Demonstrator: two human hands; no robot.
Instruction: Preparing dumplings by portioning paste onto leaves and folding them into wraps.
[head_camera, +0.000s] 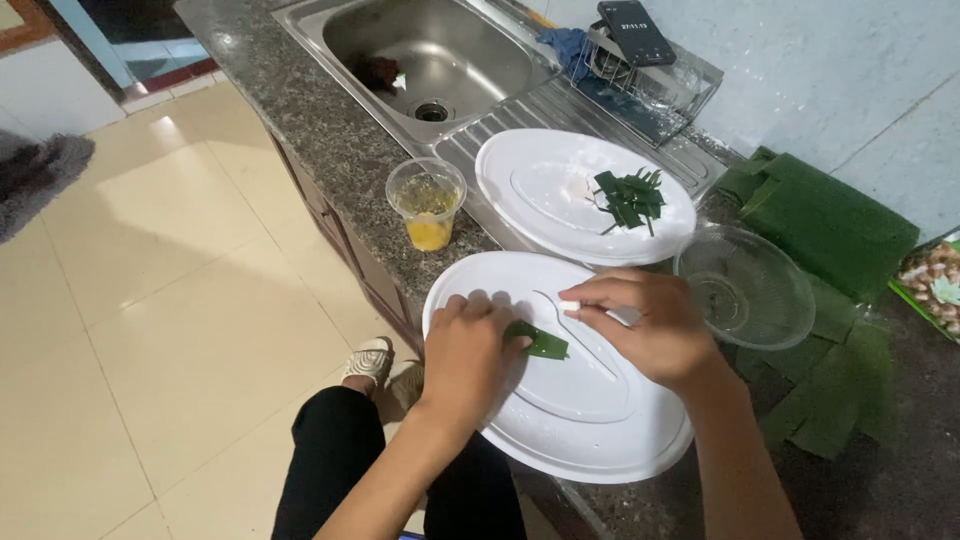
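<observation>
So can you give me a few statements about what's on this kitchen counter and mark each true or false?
1. The left hand presses a green leaf piece onto the near white tray. True.
2. The right hand holds a spoon. False: it holds a small white-handled tool, seemingly a knife.
3. Cut leaf strips lie on the far white tray. True.
4. The plastic cup is empty. False: it holds something yellow.
5. The clear bowl sits in the sink. False: it rests on the counter, right of the trays.

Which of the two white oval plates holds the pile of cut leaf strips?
The farther white plate, beside the sink, holds the strips. The nearer plate has one leaf piece under the hands.
</observation>
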